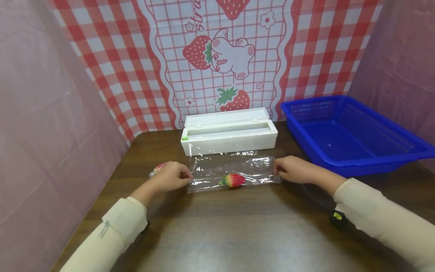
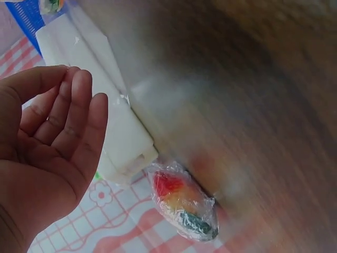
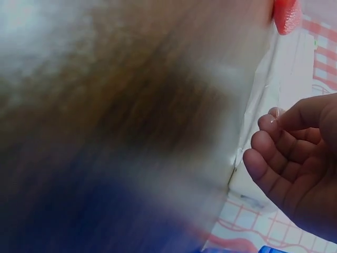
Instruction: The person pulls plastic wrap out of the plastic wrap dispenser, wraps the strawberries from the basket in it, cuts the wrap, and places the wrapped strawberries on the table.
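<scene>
A sheet of clear plastic wrap [image 1: 204,168] stretches from the white dispenser box [image 1: 231,142] toward the near side of the table. On the sheet lies a red strawberry [image 1: 235,180] with a yellowish top and green leaves, its leaves pointing left. My left hand [image 1: 171,176] pinches the left near corner of the wrap between thumb and fingertips. At the opposite side, my right hand [image 1: 293,169] pinches the right edge. Just behind the left hand sits another strawberry wrapped in plastic [image 2: 184,203], mostly hidden by that hand in the head view.
A blue plastic basket [image 1: 340,164] stands at the right, close to my right forearm. The dispenser's lid [image 1: 227,116] is raised at the back, in front of a strawberry-print cloth [image 1: 234,56]. Pink curtains [image 1: 44,124] hang at both sides of the brown table [image 1: 231,234].
</scene>
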`<control>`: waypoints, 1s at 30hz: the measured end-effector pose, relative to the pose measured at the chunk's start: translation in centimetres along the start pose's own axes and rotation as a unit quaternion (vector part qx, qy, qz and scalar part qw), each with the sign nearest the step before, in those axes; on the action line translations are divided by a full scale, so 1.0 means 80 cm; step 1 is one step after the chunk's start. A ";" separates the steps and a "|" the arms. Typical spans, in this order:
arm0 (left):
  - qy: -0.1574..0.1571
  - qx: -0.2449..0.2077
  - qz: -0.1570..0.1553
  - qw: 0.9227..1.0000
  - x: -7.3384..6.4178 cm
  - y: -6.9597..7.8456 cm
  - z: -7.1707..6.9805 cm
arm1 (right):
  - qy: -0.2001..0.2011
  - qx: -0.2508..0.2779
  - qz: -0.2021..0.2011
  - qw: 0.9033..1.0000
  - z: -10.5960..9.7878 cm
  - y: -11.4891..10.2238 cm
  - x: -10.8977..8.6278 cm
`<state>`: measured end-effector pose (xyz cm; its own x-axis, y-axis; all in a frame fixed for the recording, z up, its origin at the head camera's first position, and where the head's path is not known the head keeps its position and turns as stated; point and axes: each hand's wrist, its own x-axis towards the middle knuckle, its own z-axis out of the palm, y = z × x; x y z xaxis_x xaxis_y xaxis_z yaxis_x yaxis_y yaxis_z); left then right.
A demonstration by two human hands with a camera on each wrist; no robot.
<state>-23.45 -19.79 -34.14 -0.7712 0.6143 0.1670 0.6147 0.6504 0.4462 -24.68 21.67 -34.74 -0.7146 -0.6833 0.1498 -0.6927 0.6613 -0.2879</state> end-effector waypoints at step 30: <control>-0.063 0.138 -0.043 0.987 0.022 0.003 0.017 | -0.013 -0.089 -0.045 0.995 0.005 0.007 0.007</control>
<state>-24.44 -17.92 -34.92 -0.8061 0.5914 0.0216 0.5837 0.7886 0.1935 -25.42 21.50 -35.17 -0.6482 -0.7483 0.1414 -0.7614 0.6403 -0.1017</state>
